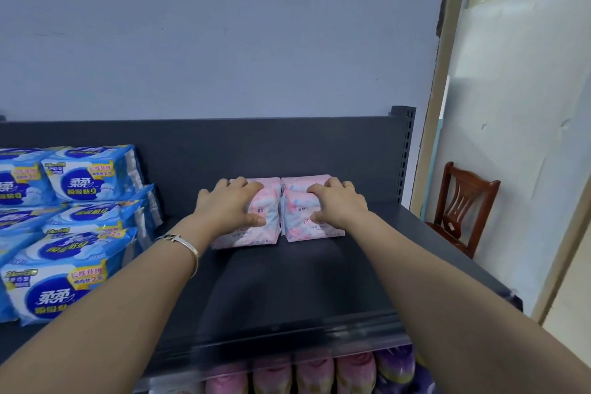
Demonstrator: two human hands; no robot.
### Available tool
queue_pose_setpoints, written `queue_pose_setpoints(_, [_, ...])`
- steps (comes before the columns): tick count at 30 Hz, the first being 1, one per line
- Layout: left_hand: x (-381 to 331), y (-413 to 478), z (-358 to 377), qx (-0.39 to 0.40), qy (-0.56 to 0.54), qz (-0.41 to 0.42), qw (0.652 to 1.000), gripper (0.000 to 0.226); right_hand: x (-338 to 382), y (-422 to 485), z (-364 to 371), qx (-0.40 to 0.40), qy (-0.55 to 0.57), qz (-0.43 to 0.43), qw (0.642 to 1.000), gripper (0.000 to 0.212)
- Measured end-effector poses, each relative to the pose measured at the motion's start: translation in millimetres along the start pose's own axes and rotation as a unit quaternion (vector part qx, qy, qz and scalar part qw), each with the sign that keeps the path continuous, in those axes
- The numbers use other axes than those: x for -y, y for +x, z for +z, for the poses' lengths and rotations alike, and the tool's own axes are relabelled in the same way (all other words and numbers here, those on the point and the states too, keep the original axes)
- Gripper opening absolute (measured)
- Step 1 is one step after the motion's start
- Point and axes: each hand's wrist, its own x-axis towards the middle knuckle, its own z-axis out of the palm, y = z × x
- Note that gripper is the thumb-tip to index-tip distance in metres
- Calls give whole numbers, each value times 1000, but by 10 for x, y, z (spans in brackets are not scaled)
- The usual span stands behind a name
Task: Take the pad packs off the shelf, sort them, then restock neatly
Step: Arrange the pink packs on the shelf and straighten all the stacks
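both hands down on the dark shelf (287, 278): left hand (228, 205) fingers wrap the left pink pack (256, 230), right hand (339, 205) fingers clamp the right pink pack (315, 229), packs touching, under the fingertips.

I have one view only, from the camera worn on the head, wide-angle, looking forward and down along both outstretched forearms onto the dark shelf (287, 281). It sits close: the arms fill the lower frame. It faces the blue-grey wall (224, 25) behind the shelf squarely, and its right edge catches a wooden chair (460, 205). Straight lines bow near the edges.
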Motion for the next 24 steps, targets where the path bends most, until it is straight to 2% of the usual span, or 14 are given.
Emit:
queue_pose_setpoints(4, [-69,32,230,1,39,7,999,62,-63,-54,-5,7,0,-5,1000,72])
queue_pose_setpoints(7, [-71,62,244,4,27,3,1000,66,-109,-100,12,1,7,3,1000,76])
queue_pose_setpoints(10, [-5,67,168,8,-19,-6,1000,75,-143,-142,18,-1,20,19,1000,74])
queue_pose_setpoints(14, [114,74,168,47,-61,-27,997,69,-120,-150,69,-9,39,38,998,65])
queue_pose_setpoints(18, [6,100,211,13,-84,-35,996,62,-92,-132,74,-7,56,39,998,61])
queue_pose_setpoints(24, [-46,75,276,-12,-80,-42,996,58,-69,-124,63,-22,13,43,999,58])
